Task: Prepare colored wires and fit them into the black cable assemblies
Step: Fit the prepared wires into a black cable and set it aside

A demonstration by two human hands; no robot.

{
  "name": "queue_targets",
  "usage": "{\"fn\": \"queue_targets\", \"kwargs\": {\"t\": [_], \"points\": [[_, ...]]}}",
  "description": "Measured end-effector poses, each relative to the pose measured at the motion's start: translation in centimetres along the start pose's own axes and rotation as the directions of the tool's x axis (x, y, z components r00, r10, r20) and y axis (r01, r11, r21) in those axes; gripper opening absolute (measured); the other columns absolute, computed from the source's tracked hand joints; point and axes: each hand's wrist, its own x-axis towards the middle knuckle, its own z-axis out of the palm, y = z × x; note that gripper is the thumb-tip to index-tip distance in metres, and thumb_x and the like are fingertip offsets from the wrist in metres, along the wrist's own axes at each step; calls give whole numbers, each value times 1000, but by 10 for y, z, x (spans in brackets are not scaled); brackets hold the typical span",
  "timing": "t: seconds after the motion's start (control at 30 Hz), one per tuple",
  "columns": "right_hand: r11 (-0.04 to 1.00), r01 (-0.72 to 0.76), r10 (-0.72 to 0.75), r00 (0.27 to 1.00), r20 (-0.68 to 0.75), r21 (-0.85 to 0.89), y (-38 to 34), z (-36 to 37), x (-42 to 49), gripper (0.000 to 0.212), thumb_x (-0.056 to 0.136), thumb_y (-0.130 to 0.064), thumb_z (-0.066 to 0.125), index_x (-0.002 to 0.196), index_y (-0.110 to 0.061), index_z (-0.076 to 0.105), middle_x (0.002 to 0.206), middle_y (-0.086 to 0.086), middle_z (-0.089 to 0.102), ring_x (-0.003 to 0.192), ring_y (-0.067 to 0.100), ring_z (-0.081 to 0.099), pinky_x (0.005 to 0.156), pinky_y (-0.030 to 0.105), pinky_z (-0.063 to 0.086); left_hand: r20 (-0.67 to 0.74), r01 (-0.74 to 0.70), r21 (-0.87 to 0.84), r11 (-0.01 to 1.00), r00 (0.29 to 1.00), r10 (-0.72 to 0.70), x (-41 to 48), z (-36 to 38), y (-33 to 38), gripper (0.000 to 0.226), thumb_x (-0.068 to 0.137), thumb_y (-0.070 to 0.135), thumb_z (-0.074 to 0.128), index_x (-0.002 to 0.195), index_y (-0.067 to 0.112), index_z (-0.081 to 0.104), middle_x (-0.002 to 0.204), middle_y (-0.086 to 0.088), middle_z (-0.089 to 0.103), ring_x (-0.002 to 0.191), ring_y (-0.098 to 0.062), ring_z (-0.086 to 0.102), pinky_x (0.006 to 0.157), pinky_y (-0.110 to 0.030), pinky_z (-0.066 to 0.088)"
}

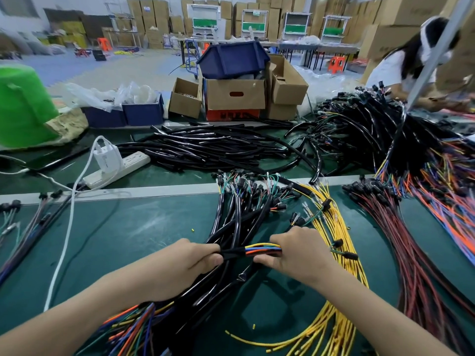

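Observation:
My left hand grips the end of a black cable sleeve at the middle of the green bench. A short bunch of colored wires, yellow, blue, orange and red, sticks out of that sleeve to the right. My right hand pinches the bunch just past the sleeve's mouth. Under both hands lies a pile of black cable assemblies with small connectors at their far ends. Their loose colored wire ends fan out near my left forearm.
Yellow wires lie right of my hands, dark red wires further right. Loose black tubes and a white power strip lie beyond the metal rail. Cardboard boxes stand at the back. Another person works at the far right.

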Motion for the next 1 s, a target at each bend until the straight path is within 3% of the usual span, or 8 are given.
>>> {"fn": "queue_targets", "kwargs": {"t": [0.2,0.33,0.43,0.53,0.63,0.77,0.87,1.0], "points": [[998,44,-42,998,37,-50,-4,-8,-1,57,83,-74,37,79,-21,57,78,4,62,78,28,62,59,30,32,68,29,18,999,997,-30,0,-3,5,33,100,39,34,75,18,38,56,2,38,51,-14,31,52,-23,30],[1000,26,-25,999,20,-14,-5,-11,1,58,79,-79,35,72,-23,46,64,-3,43,70,24,55,57,29,30,55,19,16,1000,998,-20,1,-3,6,34,100,39,34,78,15,41,55,3,37,51,-13,31,49,-18,28],[970,46,-61,997,56,239,5,-19,1,56,69,-81,48,74,-25,45,56,-6,42,58,15,43,55,30,31,63,23,22,999,998,-25,0,-8,2,34,99,41,32,76,18,40,55,2,37,51,-14,31,50,-21,29],[729,45,-147,985,92,683,22,-30,-2,40,75,-68,54,81,-29,59,55,-7,50,50,8,40,50,21,29,81,39,9,999,996,-39,-2,-14,-2,34,99,42,32,73,21,37,57,3,37,53,-14,31,56,-28,34],[566,-8,-181,974,133,825,29,-30,-3,28,86,-48,57,87,-25,71,51,-4,47,46,9,36,47,20,28,94,68,28,997,993,-70,-2,-13,-3,34,99,43,31,75,20,39,59,1,42,54,-16,35,61,-33,39],[726,25,-153,980,125,687,24,-29,0,22,89,-44,59,92,-29,75,49,-1,44,44,9,31,47,19,23,72,110,185,976,990,-125,2,-5,5,31,99,48,30,84,23,40,59,3,43,55,-17,41,62,-36,39],[743,49,-145,985,89,668,14,-36,1,22,87,-45,61,91,-30,76,57,7,56,47,8,36,50,20,27,29,82,164,983,996,-88,7,-1,14,23,98,49,30,94,30,41,56,3,42,55,-13,42,59,-35,36],[773,84,-149,988,51,628,-3,-36,-2,20,88,-46,61,95,-32,74,64,-20,61,61,-4,53,62,20,36,21,45,-3,999,999,-44,12,2,20,30,99,44,31,86,28,54,53,10,48,53,-5,45,54,-19,33]]}}
